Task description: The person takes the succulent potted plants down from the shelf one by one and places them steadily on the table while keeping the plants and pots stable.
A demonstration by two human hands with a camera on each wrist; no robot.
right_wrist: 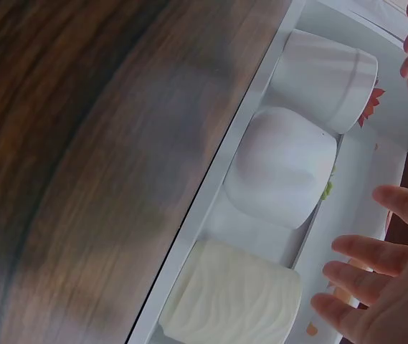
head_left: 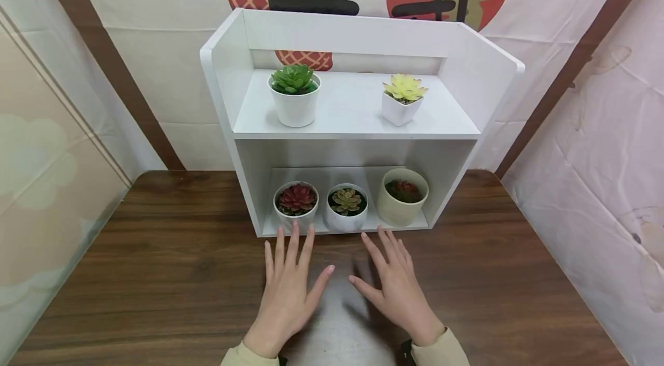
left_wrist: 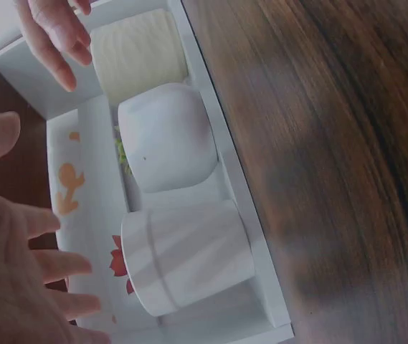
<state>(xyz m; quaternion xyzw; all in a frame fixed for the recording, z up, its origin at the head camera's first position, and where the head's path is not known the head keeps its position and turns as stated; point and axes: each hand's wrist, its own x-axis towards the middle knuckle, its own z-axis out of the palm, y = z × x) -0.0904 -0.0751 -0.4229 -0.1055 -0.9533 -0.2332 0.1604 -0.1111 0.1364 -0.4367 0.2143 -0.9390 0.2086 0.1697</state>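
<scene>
Five straight digits fan apart on the left hand (head_left: 287, 292), empty and near the white round pot with a red succulent (head_left: 295, 202). Equally spread and empty, the right hand (head_left: 397, 292) is near the cream ridged pot with a red-and-green succulent (head_left: 402, 199). Between those pots stands a white rounded pot with a pale green succulent (head_left: 346, 208), all three on the lower level of the white two-tier shelf (head_left: 358, 136).

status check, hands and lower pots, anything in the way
Left hand, right hand: fingers spread, holding nothing. Three pots upright on lower shelf. Only the hands in front.
</scene>
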